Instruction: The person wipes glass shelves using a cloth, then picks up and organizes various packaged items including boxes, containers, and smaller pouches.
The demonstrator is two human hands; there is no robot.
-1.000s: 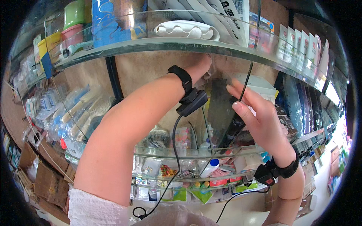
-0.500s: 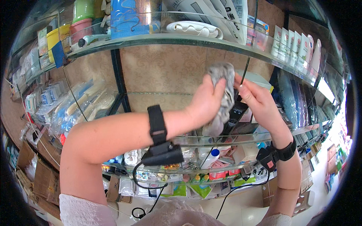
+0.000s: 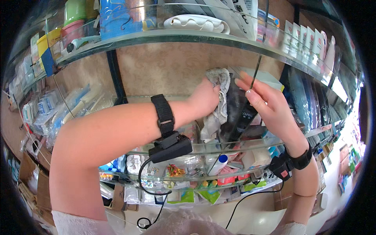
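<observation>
Cloth [image 3: 213, 123] hangs between glass shelves [image 3: 168, 38], patterned backing [image 3: 164, 66] behind, pale floor [image 3: 254, 220] below.

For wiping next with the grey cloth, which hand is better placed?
Probably left: the left hand grips the grey cloth; the right hand holds no cloth and is at the edge of the glass divider.

Green cup [image 3: 74, 11] sat above pink cup [image 3: 73, 31], up and left of left hand [image 3: 205, 98]. White tubes [image 3: 305, 44] stood above and right of right hand [image 3: 273, 109]. Plastic-wrapped goods [image 3: 83, 100] lay left of left hand. White bottle [image 3: 215, 169] with blue cap [image 3: 223, 158] leaned below, between hands; green packets [image 3: 211, 196] lay lower still. Cardboard box [image 3: 40, 192] sat low, far left of hands.
</observation>
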